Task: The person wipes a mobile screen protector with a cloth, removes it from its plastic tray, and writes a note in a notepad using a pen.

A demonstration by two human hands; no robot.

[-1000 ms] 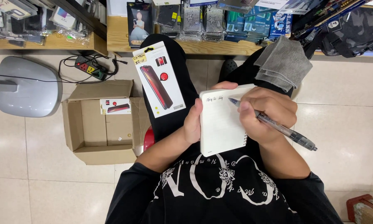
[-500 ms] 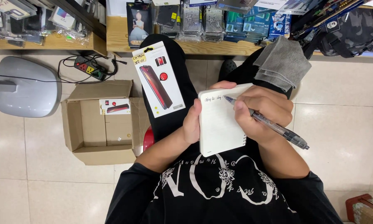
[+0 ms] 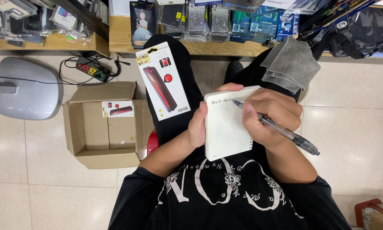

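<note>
**Notepad on my lap, pen at its top line**

The notepad (image 3: 227, 123) is a small white spiral-bound pad, resting upright-ish on my lap above my black printed shirt (image 3: 225, 200). My left hand (image 3: 198, 126) grips its left edge, thumb on the page and the other fingers hidden behind the pad. My right hand (image 3: 266, 117) is clenched around a clear-barrelled pen (image 3: 281, 130), and the tip touches the top of the page, at the end of a short line of handwriting. The pen's back end sticks out to the right past my wrist.

On my left thigh lies a white phone-accessory box (image 3: 162, 81) with a picture of a red-and-black phone and a yellow sticker at its upper corner. A folded grey cloth (image 3: 291, 64) sits on my right knee.

On the tiled floor (image 3: 353, 123) to my left stands an open cardboard box (image 3: 104, 127) with one smaller white packet (image 3: 118, 108) inside it. Beyond it are a grey oval stand base (image 3: 27, 91) and a black power strip (image 3: 91, 69) with its cable. A wooden shelf (image 3: 217, 47) ahead carries rows of packaged phone cases.
</note>
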